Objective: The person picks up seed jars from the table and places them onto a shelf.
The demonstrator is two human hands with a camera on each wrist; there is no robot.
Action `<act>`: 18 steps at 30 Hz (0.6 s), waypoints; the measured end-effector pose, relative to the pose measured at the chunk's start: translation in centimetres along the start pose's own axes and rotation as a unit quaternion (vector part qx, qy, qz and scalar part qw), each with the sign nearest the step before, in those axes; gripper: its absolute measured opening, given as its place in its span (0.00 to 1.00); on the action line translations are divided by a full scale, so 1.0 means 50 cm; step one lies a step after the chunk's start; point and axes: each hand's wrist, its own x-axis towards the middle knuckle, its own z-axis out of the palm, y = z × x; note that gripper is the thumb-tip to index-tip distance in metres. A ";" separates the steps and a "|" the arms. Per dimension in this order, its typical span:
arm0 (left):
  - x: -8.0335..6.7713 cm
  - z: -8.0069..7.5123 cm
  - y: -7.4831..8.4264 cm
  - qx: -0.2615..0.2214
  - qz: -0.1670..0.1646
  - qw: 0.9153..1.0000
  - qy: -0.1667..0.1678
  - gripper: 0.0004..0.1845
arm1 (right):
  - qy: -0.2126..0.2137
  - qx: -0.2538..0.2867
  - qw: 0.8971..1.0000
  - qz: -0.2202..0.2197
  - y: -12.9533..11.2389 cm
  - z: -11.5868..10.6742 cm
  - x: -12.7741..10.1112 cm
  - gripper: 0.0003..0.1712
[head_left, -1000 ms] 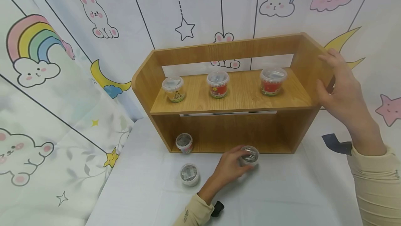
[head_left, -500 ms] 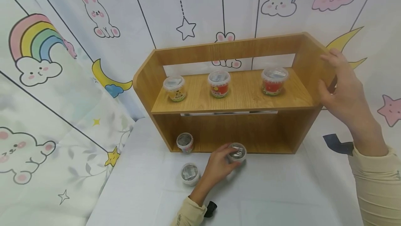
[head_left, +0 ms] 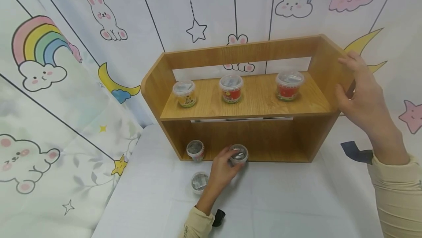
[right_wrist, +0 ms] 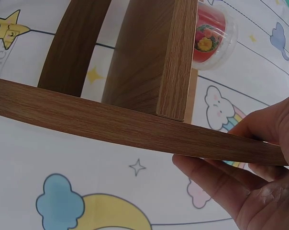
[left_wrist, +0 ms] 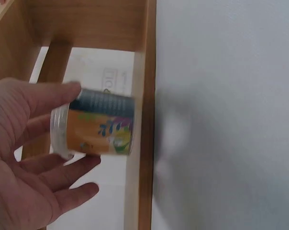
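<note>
A wooden two-level shelf (head_left: 244,115) stands on a white table. My left hand (head_left: 230,158) grips a small clear-lidded cup (head_left: 239,154) at the front edge of the lower level. The left wrist view shows this cup (left_wrist: 99,129), with an orange and dark label, held in my left hand (left_wrist: 80,129) beside the shelf's edge board (left_wrist: 143,120). My right hand (head_left: 346,80) holds the shelf's right side panel, thumb in front and fingers outside. In the right wrist view the panel edge (right_wrist: 111,120) runs between thumb and fingers of my right hand (right_wrist: 240,153).
A second cup (head_left: 195,150) stands at the lower level's left, and a third cup (head_left: 199,181) sits on the table before it. The upper level holds a yellow cup (head_left: 184,93) and two red cups (head_left: 231,88) (head_left: 289,85). A printed cloth backdrop (head_left: 66,84) hangs behind.
My left hand has carried its cup leftward and away from me, from the table to the lower level's front edge. My right hand has stayed on the side panel.
</note>
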 end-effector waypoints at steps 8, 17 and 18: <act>0.008 0.017 -0.014 0.015 -0.017 0.998 0.051 0.21 | -0.002 0.001 1.000 0.008 -0.001 -0.001 0.000 0.43; 0.013 0.025 -0.020 0.023 -0.029 0.997 0.064 0.21 | -0.006 0.002 1.000 0.018 0.001 -0.001 0.001 0.42; 0.013 0.024 -0.019 0.022 -0.028 0.997 0.063 0.21 | -0.005 0.001 1.000 0.017 0.001 -0.002 0.001 0.42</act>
